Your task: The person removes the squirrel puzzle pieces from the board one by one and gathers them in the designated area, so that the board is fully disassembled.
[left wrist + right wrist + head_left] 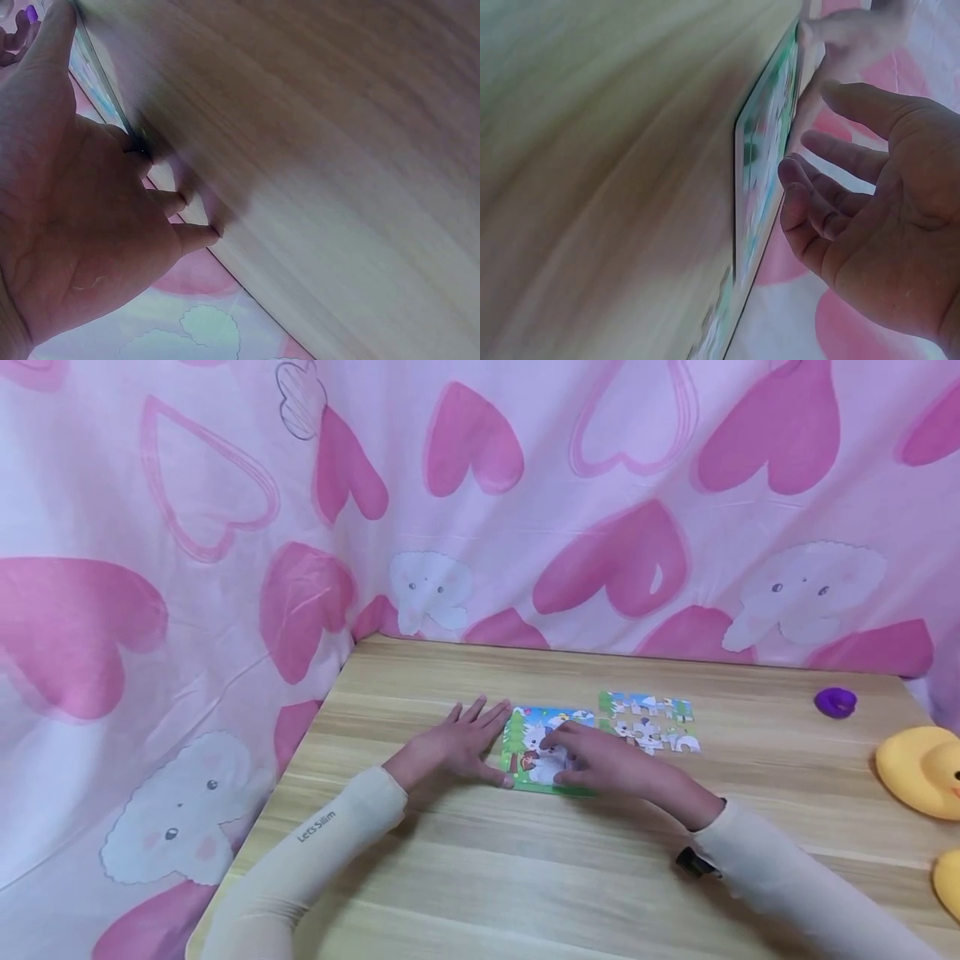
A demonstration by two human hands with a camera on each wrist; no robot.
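A small picture puzzle board [519,745] with a tree and a white animal lies flat on the wooden table [525,877]. My left hand [459,743] lies flat on the table against the board's left edge, fingers straight, thumb at its lower left corner. My right hand [600,762] rests over the board's right half, fingers loosely bent, fingertips touching the picture's middle. Neither hand holds anything. The left wrist view shows the left hand [75,210] spread on the wood beside the board's edge [94,79]. The right wrist view shows the right hand [877,217] hovering close over the board [763,142].
Several loose puzzle pieces [649,727] lie in a group just right of the board. A purple lump [836,702] sits at the far right, with a yellow rubber duck [921,770] and another yellow toy [948,881] at the right edge. A heart-print curtain [225,568] hangs behind and left.
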